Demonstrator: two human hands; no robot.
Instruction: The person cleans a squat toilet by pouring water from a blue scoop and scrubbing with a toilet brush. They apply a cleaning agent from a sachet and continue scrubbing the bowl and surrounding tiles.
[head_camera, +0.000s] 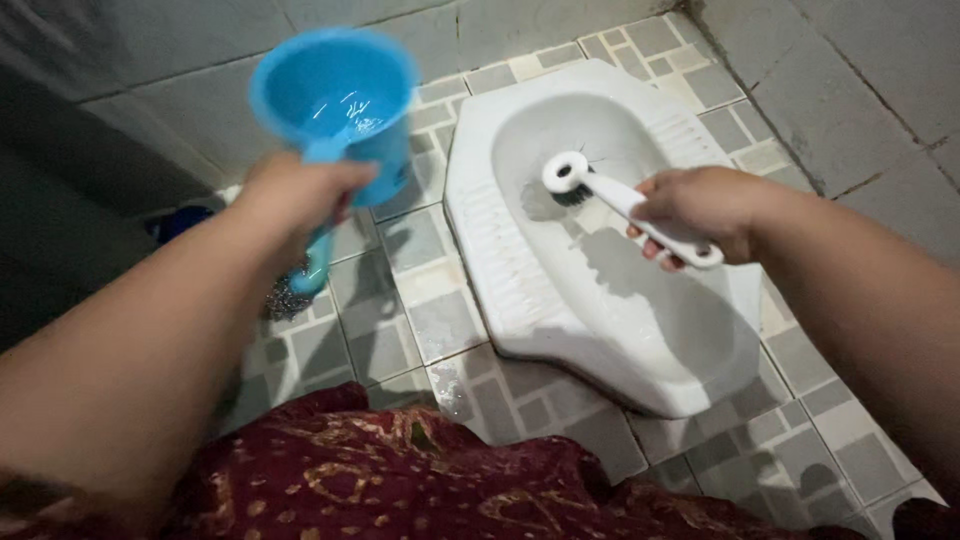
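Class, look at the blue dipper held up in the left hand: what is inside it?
Inside the blue dipper held by the left hand is clear water with light glinting on it. The near wall of the dipper hides the lower part, so its depth cannot be seen.

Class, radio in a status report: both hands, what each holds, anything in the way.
Left hand shut on blue plastic water dipper, water inside. Right hand shut on white long-handled scrub brush, bristles down in white ceramic squat toilet. Nothing between brush and bowl.

Bathroom floor, grey tiles, wet.
A metal scourer (287, 298) lay on the tiled floor (440, 320); dark red patterned cloth (400, 480) hung nearest; grey wall (860, 80) behind.
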